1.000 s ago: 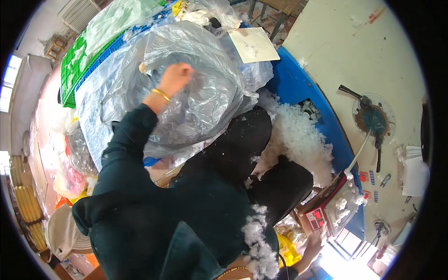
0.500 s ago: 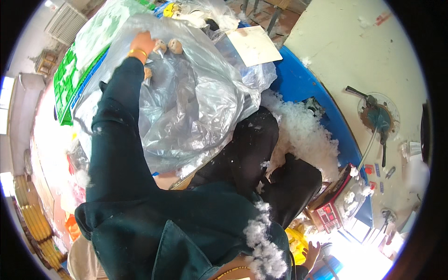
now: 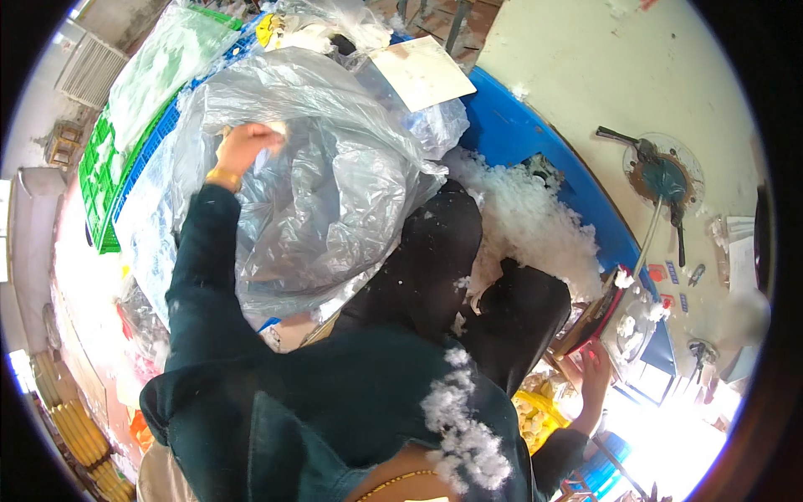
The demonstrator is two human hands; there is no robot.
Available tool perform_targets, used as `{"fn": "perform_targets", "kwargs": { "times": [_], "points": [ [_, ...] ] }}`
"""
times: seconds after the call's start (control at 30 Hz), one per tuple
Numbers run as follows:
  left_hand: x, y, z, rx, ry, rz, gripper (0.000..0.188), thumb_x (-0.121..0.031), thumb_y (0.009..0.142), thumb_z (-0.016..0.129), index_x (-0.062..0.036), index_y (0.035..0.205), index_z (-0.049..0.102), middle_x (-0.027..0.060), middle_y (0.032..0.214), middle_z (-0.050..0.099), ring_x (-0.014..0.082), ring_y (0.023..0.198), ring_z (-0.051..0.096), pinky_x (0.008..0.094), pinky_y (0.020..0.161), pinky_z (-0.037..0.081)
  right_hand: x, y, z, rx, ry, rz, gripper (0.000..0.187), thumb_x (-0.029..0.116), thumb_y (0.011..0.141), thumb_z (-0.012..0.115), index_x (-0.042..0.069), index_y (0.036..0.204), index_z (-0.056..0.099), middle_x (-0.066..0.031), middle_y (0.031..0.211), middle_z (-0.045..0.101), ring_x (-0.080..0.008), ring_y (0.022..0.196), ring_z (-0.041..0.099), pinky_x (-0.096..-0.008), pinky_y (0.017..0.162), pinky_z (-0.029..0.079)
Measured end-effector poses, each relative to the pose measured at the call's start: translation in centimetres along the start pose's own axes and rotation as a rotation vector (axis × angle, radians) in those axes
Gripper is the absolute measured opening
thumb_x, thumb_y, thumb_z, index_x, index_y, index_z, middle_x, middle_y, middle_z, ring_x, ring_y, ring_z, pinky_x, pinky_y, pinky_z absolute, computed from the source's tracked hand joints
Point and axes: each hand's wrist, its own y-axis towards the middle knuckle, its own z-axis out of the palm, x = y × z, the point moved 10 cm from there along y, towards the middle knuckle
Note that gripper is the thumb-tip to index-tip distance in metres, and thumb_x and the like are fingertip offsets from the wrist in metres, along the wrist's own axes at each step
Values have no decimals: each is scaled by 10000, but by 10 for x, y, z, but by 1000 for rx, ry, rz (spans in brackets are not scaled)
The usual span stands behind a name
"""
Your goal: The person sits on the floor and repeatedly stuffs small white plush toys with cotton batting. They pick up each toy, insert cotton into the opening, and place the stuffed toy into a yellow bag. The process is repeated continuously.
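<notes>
My left hand is over a large grey translucent plastic bag, its fingers closed on a small tan and white piece blurred by motion. I cannot make out exactly what the piece is; another bit of tan shows at the far side of the hand. Low on the right, my right hand reaches up with its fingers apart, beside a red device with buttons that it partly covers. Nothing shows in that hand.
White fluffy stuffing is heaped in a blue container to the right of my legs. A pale table carries a clamped metal fixture with a tube. Green crates stand left; a yellow bag lies by my right arm.
My left hand has drawn back toward me, with the tan piece in it; the round tan pieces seen on the bag are no longer there. My right hand has risen to the red device.
</notes>
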Motion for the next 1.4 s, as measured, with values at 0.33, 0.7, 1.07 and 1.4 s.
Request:
{"fn": "perform_targets", "kwargs": {
  "times": [0.33,0.7,1.07,1.4],
  "points": [
    [-303,-179,172,395,-686,733,124,55,758,689,-10,862,707,95,1087,601,205,995,584,294,851,453,288,24,197,645,893,-291,322,87,888,649,-3,1181,554,-55,1014,644,-104,837,598,-243,728,494],
    [-375,-197,327,824,-1054,372,166,-6,879,627,-5,1041,588,37,972,652,85,863,598,236,785,480,202,31,59,63,879,-412,221,17,816,713,13,991,578,-1,860,588,-53,760,550,-209,654,451],
    [-395,-206,362,876,-1108,385,164,32,880,593,-9,1038,609,35,994,660,112,914,607,264,841,485,121,36,-24,-334,1046,-312,59,18,825,650,-9,865,615,-39,668,587,-78,543,537,-215,517,447],
    [-403,-215,376,914,-1083,409,160,10,890,594,-14,1047,603,42,1026,653,105,932,599,255,845,479,151,29,-5,-280,531,-399,83,-1,754,674,7,820,624,-8,796,601,-64,684,559,-206,626,467]
  ]
}}
